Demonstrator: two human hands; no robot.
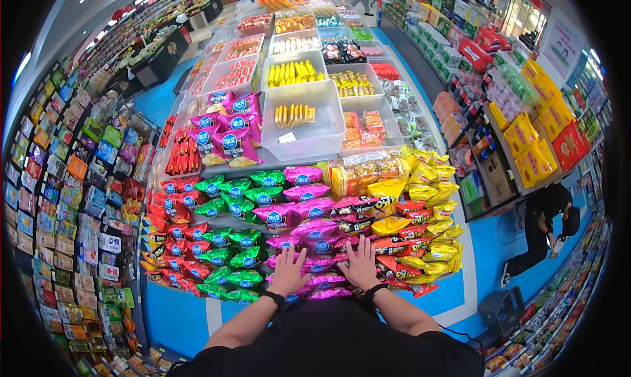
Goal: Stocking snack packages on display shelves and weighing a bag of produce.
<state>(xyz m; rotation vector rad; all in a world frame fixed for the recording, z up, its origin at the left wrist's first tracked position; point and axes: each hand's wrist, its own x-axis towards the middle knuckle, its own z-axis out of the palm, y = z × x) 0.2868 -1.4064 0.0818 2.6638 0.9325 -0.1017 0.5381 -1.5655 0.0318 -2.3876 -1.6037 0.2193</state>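
Note:
Fingers spread, my left hand lies on the magenta chip bags at the near side of a stacked snack display. My right hand, its fingers also apart, rests at the right edge of the same magenta bags, beside red and black snack bags. Neither hand is closed around a bag. Green chip bags are stacked left of my left hand, with red chip bags farther left. Yellow snack bags form the display's right side. A dark band is on each wrist.
Behind the bags stand translucent plastic bins of packaged snacks. Packed shelves line the left. At right, a person in black bends near a shelf, a dark shopping basket stands on the blue floor, and yellow cartons are stacked.

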